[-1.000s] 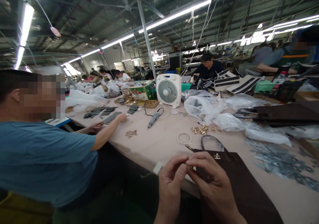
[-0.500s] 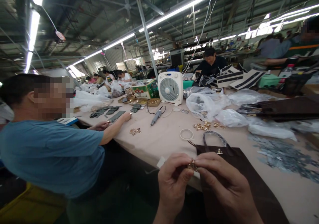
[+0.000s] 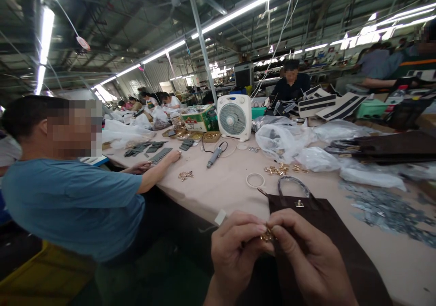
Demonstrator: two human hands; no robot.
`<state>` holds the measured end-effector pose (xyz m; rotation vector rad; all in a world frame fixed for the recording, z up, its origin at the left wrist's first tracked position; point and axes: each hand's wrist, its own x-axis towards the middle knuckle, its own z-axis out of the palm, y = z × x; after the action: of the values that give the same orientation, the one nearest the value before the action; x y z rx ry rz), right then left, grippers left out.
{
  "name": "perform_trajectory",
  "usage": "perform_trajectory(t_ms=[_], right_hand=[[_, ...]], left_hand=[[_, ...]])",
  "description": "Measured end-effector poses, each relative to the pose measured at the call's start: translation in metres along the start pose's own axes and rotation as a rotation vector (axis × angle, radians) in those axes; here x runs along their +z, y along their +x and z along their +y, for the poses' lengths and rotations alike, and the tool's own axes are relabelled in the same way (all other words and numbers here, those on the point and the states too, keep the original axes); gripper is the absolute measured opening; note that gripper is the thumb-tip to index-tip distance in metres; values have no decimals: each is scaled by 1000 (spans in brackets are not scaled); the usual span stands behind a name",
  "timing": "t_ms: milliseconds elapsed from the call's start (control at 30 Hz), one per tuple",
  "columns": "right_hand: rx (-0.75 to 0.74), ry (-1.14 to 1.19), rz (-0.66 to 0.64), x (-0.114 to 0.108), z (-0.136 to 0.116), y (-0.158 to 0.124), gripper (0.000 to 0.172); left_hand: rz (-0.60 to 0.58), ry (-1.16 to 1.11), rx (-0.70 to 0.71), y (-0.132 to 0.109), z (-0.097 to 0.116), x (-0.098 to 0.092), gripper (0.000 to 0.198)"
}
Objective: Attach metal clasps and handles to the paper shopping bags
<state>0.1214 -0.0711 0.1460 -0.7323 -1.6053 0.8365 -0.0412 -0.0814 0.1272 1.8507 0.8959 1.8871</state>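
Observation:
Between the fingertips of both hands is a small gold metal fitting (image 3: 267, 235), partly covered by fingers, its exact kind unclear. My left hand (image 3: 236, 247) pinches it from the left. My right hand (image 3: 306, 251) pinches it from the right, thumb and forefinger closed together. Behind and below my hands a dark brown handbag (image 3: 344, 233) lies over the table's edge. Its handle (image 3: 293, 181) is wrapped in plastic, and a gold turn-lock clasp (image 3: 299, 204) sits near its top edge.
A tape roll (image 3: 255, 180), gold hardware pieces (image 3: 279, 169), a fan (image 3: 234, 117) and a grey handheld tool (image 3: 214, 157) are on the table (image 3: 211, 192). Grey flat pieces (image 3: 391, 213) spread at right. A person in blue (image 3: 75, 197) works at left.
My fingers have shifted on the gold fitting and turned it, showing more of it. Both hands sit slightly lower, and the view has moved a little. The co-worker's hands stay put.

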Motion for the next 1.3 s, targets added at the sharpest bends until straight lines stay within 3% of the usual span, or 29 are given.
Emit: perform_trajectory(t_ms=[167, 300, 400, 567, 667, 767, 833, 967, 1067, 1133, 1200, 1300], right_hand=[[244, 295, 72, -4, 22, -17, 26], [462, 670, -69, -5, 44, -55, 51], [591, 880, -9, -4, 62, -84, 52], [767, 969, 148, -23, 62, -109, 39], [824, 984, 153, -40, 53, -109, 39], [837, 948, 172, -53, 54, -111, 41], [836, 864, 236, -62, 63, -111, 42], [700, 552, 372, -94, 97, -93, 44], [526, 287, 500, -130, 136, -56, 50], [474, 172, 563, -156, 165, -27, 56], [469, 99, 570, -178, 196, 0, 63], [518, -28, 474, -201, 238, 28, 68]], left_hand=[[85, -115, -118, -7, -8, 4, 18], [-165, -74, -46, -19, -17, 8, 18], [-359, -48, 31, -29, -29, 16, 17], [-500, -217, -41, -42, -33, 38, 17], [-544, -282, -109, -44, -29, 48, 20], [-538, -325, -198, -48, -31, 52, 31], [-474, -356, -335, -51, -40, 51, 41], [-195, -223, -769, -51, -84, 50, 43], [-42, 44, -938, -40, -129, 58, 49], [-82, 200, -954, -31, -154, 68, 58], [-201, 378, -908, -22, -168, 80, 60], [-348, 675, -806, -16, -176, 96, 49]])
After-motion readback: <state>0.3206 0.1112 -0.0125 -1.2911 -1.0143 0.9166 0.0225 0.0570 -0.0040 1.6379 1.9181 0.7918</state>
